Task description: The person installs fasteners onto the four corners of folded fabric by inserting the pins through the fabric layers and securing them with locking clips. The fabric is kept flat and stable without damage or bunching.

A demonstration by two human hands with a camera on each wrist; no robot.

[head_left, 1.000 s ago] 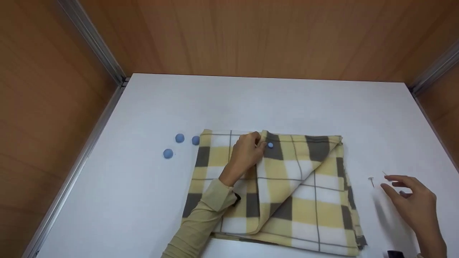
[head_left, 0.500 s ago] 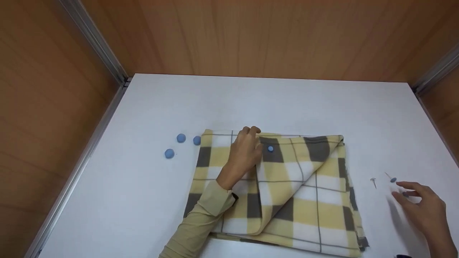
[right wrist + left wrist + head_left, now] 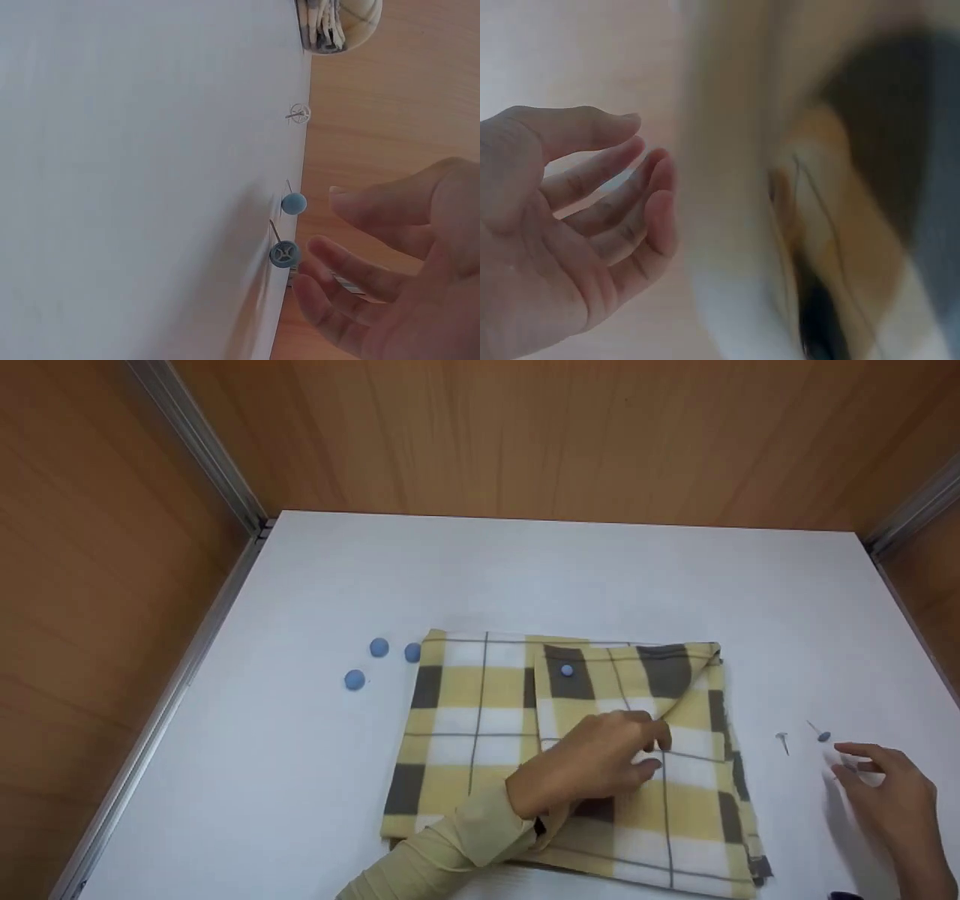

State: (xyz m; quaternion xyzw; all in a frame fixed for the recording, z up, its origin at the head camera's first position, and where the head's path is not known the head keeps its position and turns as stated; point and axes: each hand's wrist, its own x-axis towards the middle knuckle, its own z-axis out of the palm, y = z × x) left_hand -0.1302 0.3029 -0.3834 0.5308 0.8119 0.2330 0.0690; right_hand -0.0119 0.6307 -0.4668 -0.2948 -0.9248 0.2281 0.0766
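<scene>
A folded plaid cloth (image 3: 472,682) in yellow, white and grey lies on the table, its upper layer turned back in a diagonal fold. A pin's round blue head (image 3: 567,670) sits on a grey square of this layer. Over the middle of the cloth is my left hand (image 3: 592,761), fingers loosely bent and nothing in them; the left wrist view shows an empty palm. My right hand (image 3: 889,791) hovers at the right, thumb and fingers apart. Beside its fingertips lie a blue-headed pin (image 3: 294,203) and a second blue pin (image 3: 284,253) showing a spoked underside.
Three blue round pieces (image 3: 379,647) lie left of the cloth, one right at its edge. A clear-headed pin (image 3: 782,741) lies between the cloth and the right hand. Wood-grain panels (image 3: 525,442) enclose the white table (image 3: 300,780) at the back and sides.
My left hand has let go of the cloth's top edge near the blue head and moved down and right over the fold. My right hand has drawn back rightward, leaving a blue-headed pin exposed.
</scene>
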